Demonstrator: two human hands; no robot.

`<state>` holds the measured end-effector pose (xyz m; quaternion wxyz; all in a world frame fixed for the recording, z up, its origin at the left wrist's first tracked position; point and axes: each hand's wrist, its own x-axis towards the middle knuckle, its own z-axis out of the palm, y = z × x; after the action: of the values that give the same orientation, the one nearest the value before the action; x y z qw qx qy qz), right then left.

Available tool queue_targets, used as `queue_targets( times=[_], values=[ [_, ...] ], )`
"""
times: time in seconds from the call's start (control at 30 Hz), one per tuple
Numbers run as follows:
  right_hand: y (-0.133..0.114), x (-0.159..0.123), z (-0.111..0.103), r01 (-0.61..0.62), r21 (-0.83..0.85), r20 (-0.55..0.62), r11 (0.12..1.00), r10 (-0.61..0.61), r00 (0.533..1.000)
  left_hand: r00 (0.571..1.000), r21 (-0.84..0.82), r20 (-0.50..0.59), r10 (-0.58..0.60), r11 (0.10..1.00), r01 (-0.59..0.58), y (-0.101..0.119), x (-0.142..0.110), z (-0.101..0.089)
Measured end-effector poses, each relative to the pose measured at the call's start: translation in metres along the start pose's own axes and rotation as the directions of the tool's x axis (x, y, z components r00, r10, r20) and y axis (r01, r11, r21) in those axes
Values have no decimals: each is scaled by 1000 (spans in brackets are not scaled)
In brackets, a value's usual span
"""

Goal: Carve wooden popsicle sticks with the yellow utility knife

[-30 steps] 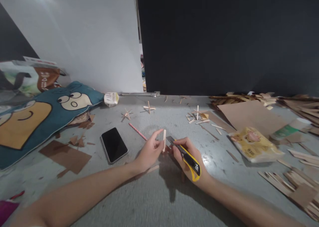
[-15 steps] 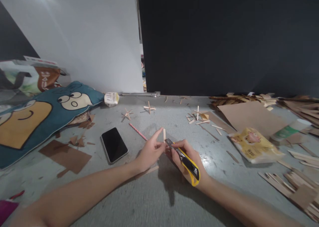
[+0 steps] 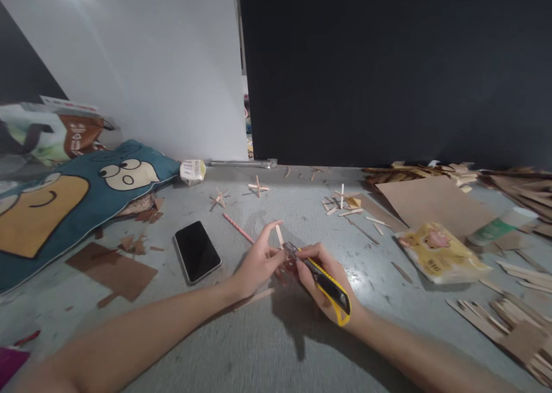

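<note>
My left hand (image 3: pixel 257 262) is closed on a short pale wooden stick (image 3: pixel 280 235), whose upper end sticks up past the index finger. In my right hand (image 3: pixel 328 278) is a yellow and black utility knife (image 3: pixel 325 281). The metal front of the knife meets the stick close to my left fingertips; the stick's lower end is hidden by my fingers. Another flat wooden stick (image 3: pixel 257 297) lies under my left wrist. Just beyond my left hand rests a pink patterned pencil-like rod (image 3: pixel 238 228).
A phone (image 3: pixel 197 252) and a blue cartoon cushion (image 3: pixel 103 191) are at the left. Small crossed-stick pieces (image 3: pixel 259 186) stand farther back. A yellow tissue pack (image 3: pixel 437 252), brown cardboard (image 3: pixel 431 200) and bundled wooden sticks (image 3: pixel 504 329) lie at the right.
The stick's top has tilted to the left. The knife's handle has shifted slightly right and down, and its front slightly left. Both hands keep their hold.
</note>
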<state>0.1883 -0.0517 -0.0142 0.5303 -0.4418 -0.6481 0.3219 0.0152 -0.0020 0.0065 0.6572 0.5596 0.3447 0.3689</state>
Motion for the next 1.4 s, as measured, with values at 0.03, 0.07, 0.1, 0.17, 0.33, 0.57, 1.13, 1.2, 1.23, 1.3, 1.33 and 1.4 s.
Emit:
queue_targets(
  times=[0.03, 0.07, 0.1, 0.17, 0.33, 0.57, 1.13, 1.2, 1.23, 1.3, 1.33, 1.4],
  values=[
    [-1, 1, 0, -15, 33, -6, 999, 15, 1000, 1000, -10, 10, -1, 1000, 1, 0, 0, -1],
    [-1, 2, -1, -28, 67, -11, 997, 29, 1000, 1000, -23, 26, -4, 1000, 5, -1, 0, -2],
    [-2, 3, -1, -41, 95, -11, 995, 43, 999, 999, -39, 46, -6, 999, 8, -2, 0, -3],
    [-2, 4, -2, -62, 121, -4, 991, 63, 998, 997, -67, 80, -5, 998, 11, -3, 1, -4],
    [2, 1, 0, 8, 9, -3, 1000, -8, 1000, 997, -83, 75, 1, 997, 5, -5, 1, -6],
    [4, -3, 2, 42, -108, 23, 993, -40, 999, 999, -74, 53, -12, 997, 16, -3, 1, -4],
    [4, -3, 2, 65, -128, 9, 990, -65, 998, 1000, -33, -16, -26, 999, 25, -2, -1, 2],
    [1, -2, 1, 58, -132, 15, 990, -57, 998, 999, -27, -26, -24, 999, 24, -2, -1, 3],
    [0, -2, 0, 56, -133, 12, 990, -54, 998, 999, -24, -32, -25, 999, 25, -3, -1, 3],
    [-2, -2, 0, 44, -137, 8, 990, -43, 999, 999, -25, -43, -27, 999, 26, -3, -2, 3],
    [-2, -2, -1, 36, -142, 9, 989, -35, 999, 999, -25, -47, -24, 999, 23, -3, -2, 3],
    [-1, -2, -1, 27, -152, 16, 988, -25, 1000, 999, -22, -46, -16, 1000, 15, -2, -2, 4]
  ],
)
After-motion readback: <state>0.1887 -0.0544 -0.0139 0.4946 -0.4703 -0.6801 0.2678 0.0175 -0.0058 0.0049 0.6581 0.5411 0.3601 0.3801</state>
